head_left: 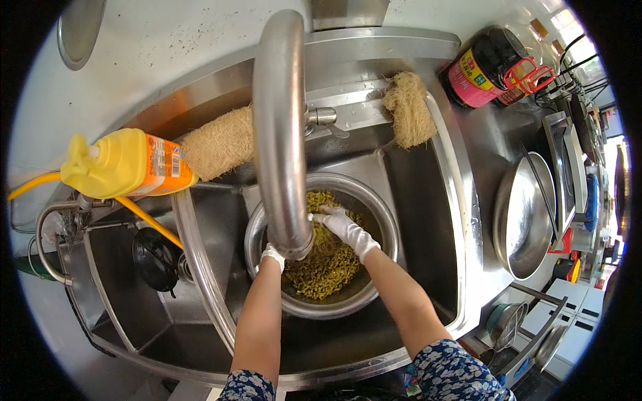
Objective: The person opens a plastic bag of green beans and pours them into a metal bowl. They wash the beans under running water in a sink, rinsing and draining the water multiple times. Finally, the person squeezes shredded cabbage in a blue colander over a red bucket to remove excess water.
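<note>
A round steel basin point(389, 264) sits in the sink, holding a heap of small, yellow-green chopped vegetable pieces point(319, 277) whose exact kind I cannot make out. White gloves cover both hands. My right hand point(342, 229) is over the pieces inside the basin, fingers stretched leftward and apart. Of my left hand point(273, 255), only the wrist end of the glove shows at the basin's left side; the thick steel faucet point(281, 134) hides its fingers. The faucet's spout comes down between the two hands, over the pieces.
Behind the basin lie two loofah scrubbers point(221, 142), point(409, 110). A yellow jug point(127, 164) stands at left beside a yellow hose point(148, 222). The left sink compartment holds a black pan-like item point(155, 259). At right are a large steel pan point(525, 215) and dark sauce jugs point(478, 70).
</note>
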{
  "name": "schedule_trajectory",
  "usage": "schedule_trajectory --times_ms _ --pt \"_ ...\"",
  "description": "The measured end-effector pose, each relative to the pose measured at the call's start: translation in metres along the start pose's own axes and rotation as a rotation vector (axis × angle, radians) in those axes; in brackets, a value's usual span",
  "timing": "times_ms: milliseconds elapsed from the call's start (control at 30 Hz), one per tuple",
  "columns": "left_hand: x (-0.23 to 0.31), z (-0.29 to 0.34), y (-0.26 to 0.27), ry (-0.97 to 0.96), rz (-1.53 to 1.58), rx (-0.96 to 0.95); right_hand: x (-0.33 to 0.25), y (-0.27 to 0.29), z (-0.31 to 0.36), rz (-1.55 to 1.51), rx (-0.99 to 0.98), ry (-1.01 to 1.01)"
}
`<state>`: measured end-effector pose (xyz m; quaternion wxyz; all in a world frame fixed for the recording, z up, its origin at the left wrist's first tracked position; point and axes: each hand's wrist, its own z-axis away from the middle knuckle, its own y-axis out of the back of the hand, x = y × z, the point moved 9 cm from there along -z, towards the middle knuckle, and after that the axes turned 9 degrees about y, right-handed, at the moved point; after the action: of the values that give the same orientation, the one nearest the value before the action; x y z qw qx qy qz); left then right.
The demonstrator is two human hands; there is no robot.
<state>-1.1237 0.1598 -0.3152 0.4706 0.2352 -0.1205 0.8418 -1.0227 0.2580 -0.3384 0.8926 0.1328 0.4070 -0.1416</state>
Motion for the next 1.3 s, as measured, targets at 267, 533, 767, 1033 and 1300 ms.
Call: schedule_trajectory --times_ms 267,533,767,1033,1300 --pt "-0.010 0.064 0.018 -0.372 -0.574 0.571 -0.080 -0.049 0.048 0.791 -0.048 0.622" --pt "-0.060 0.046 0.016 -0.236 -0.594 0.483 -0.056 -0.002 0.014 1.045 -0.028 0.460" --pt "-0.049 0.017 0.001 -0.146 -0.417 0.322 0.030 -0.003 0.037 0.221 0.104 -0.058" --pt "-0.082 0.033 0.022 0.000 0.074 0.239 0.017 -0.016 0.050 -0.410 0.148 0.057" --pt "-0.037 0.005 0.016 -0.222 -0.444 0.316 0.030 -0.025 -0.028 0.346 0.200 0.237"
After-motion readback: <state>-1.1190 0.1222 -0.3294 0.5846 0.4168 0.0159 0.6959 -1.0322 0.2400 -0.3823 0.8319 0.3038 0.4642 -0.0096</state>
